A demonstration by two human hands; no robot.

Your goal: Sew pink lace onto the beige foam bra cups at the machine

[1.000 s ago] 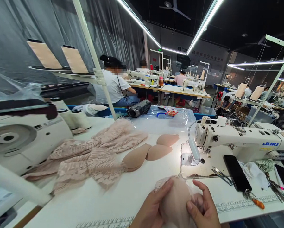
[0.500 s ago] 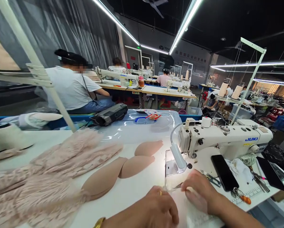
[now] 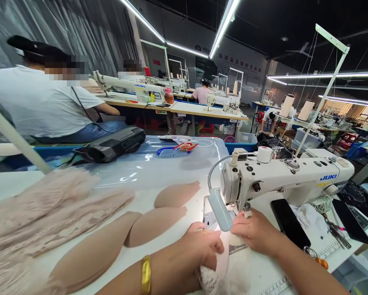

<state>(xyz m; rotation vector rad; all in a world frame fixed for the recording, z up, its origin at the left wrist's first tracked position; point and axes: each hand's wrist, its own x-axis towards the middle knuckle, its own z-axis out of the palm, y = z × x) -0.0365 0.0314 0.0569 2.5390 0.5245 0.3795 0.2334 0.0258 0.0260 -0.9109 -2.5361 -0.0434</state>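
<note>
At the needle end of a white sewing machine (image 3: pixel 282 178), my left hand (image 3: pixel 204 246) is closed on a pale pink fabric piece (image 3: pixel 223 256) edged with lace. My right hand (image 3: pixel 259 231) presses its bunched fingers on the same fabric, just right of the needle area. The lamp (image 3: pixel 219 209) on a bendable neck hides the stitching spot. Lacy fabric (image 3: pixel 210 278) hangs below my left hand. Left of it, several beige cup-shaped pads (image 3: pixel 156 225) lie on the white table, beside a heap of pale pink lace (image 3: pixel 63 213).
Right of my right hand lie a black phone (image 3: pixel 290 223), metal tools (image 3: pixel 337 237) and a white cloth (image 3: pixel 305 217). A dark grey device (image 3: pixel 113 143) and red-and-blue items (image 3: pixel 179 147) sit behind the pads. A co-worker (image 3: pixel 48 98) sits at the left.
Both hands have moved forward to the needle area with the fabric, the right one now close under the machine head. The view has turned slightly right, shifting the pads and co-worker leftward.
</note>
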